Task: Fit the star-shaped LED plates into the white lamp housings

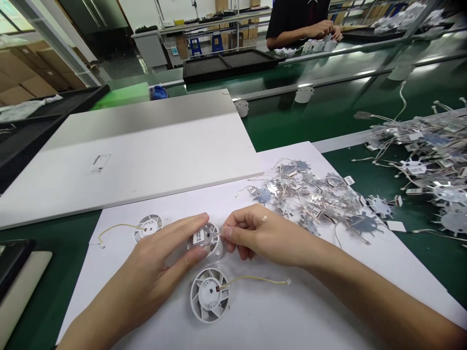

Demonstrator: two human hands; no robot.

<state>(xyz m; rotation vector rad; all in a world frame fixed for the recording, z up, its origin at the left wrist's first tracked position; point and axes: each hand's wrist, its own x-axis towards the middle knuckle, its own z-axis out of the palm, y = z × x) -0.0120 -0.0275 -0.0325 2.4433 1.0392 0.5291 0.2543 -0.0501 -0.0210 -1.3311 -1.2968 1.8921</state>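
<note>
My left hand [158, 260] is closed around a round white fan housing [215, 247], thumb on the near side and fingers on the far side. On top of that housing lies a silvery metal piece with a printed label [199, 236]. My right hand [257, 234] pinches a thin wire at the housing's right edge; a small white connector [264, 218] pokes out above the fingers. Nearer to me, a second fan housing [209, 295] lies flat, its yellowish lead [255, 277] stretched to the right. Partly behind my left hand sits another fan housing [149, 226] with a yellowish lead.
Wired metal star-shaped plates [314, 194] are heaped on the white sheet, with a larger heap [434, 160] at right. A white board [153, 141] lies beyond my hands. Black trays [229, 63] stand farther back. Across the bench, a person's hands [326, 30] handle white parts.
</note>
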